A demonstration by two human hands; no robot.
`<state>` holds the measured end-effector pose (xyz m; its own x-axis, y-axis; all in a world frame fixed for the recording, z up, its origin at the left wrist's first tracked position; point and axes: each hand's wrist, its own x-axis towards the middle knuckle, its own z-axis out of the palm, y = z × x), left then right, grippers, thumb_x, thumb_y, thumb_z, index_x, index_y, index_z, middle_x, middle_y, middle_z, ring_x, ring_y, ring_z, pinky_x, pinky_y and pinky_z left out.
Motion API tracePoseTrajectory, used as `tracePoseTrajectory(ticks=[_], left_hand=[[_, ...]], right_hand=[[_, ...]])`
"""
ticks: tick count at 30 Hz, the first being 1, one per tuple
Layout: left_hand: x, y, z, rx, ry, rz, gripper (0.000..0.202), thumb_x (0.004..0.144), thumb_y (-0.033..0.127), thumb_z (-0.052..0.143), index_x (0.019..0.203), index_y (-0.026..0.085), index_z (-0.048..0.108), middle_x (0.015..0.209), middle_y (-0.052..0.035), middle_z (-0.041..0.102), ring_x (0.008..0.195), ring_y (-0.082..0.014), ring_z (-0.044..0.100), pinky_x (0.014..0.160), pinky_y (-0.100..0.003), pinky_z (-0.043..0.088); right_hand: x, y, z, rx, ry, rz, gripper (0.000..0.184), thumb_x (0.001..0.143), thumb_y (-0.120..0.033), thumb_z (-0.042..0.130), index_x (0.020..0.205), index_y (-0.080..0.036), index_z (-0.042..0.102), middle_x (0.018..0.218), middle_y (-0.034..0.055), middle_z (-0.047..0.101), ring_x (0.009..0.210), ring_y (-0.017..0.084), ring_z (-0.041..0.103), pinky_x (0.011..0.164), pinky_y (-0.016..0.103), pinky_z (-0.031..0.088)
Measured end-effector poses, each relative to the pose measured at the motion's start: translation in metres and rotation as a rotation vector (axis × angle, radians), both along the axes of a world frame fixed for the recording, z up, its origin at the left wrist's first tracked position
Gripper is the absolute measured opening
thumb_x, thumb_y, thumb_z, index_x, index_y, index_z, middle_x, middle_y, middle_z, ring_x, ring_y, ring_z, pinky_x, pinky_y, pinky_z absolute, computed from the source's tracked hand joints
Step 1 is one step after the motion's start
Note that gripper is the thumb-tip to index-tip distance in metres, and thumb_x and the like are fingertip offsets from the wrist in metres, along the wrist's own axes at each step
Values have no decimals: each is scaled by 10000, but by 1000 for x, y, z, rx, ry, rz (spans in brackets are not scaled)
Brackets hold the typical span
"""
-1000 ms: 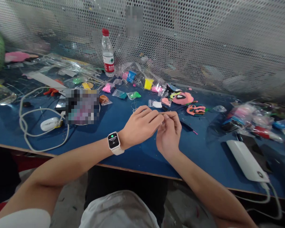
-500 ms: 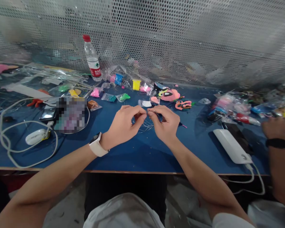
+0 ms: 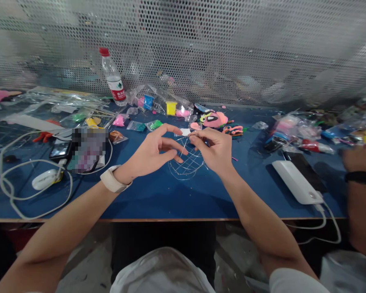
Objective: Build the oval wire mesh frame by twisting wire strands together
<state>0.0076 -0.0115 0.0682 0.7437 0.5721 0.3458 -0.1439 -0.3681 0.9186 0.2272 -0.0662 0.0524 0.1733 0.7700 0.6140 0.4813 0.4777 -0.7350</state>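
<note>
A round frame of thin bent wire [image 3: 187, 166] with crossing strands hangs just above or rests on the blue table; I cannot tell which. My right hand [image 3: 214, 147] pinches its upper rim between thumb and forefinger. My left hand [image 3: 155, 151] is at the frame's left side, fingers spread apart, the fingertips over the wires. Whether those fingertips touch the wire is unclear. Behind the hands lie a small bag with white clay [image 3: 185, 132], a pink clay figure [image 3: 214, 119] and an orange-and-black clay piece [image 3: 232, 130].
A water bottle [image 3: 113, 79] stands against the perforated metal screen. Bags of coloured clay [image 3: 154, 124] line the back. At left are a phone [image 3: 60, 149] and white cable [image 3: 16, 199]; at right, a white power bank [image 3: 296, 182] and another person's hand [image 3: 360, 158].
My left hand has released its pinch, spread its fingers and shifted slightly left. More of the wire frame shows between the hands. My right hand keeps its pinch.
</note>
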Motion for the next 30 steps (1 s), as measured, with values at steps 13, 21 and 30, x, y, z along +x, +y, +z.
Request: tracePoseTrajectory(ticks=[13, 21, 30], left_hand=[[3, 13, -14, -222, -45, -131, 320, 955, 112, 677, 1257, 185, 598, 1199, -156, 833, 874, -227, 862, 884, -405, 723], [0, 4, -11, 264, 63, 8, 393, 956, 120, 627, 1335, 219, 591, 1169, -100, 837, 1086, -218, 809, 827, -340, 648], [4, 4, -19, 268, 70, 48, 244, 1049, 271, 652, 1283, 206, 630, 1063, -62, 840, 1022, -188, 786, 848, -324, 584]], right_hand=[[16, 12, -5, -256, 136, 199, 168, 891, -397, 831, 827, -244, 859, 814, 20, 793, 591, 127, 618, 522, 301, 545], [32, 24, -15, -300, 307, 178, 183, 798, -414, 889, 799, -235, 851, 693, 10, 722, 592, 135, 610, 497, 274, 498], [35, 28, -16, -343, 319, 198, 212, 779, -415, 896, 780, -210, 843, 627, -20, 667, 513, 101, 561, 504, 277, 493]])
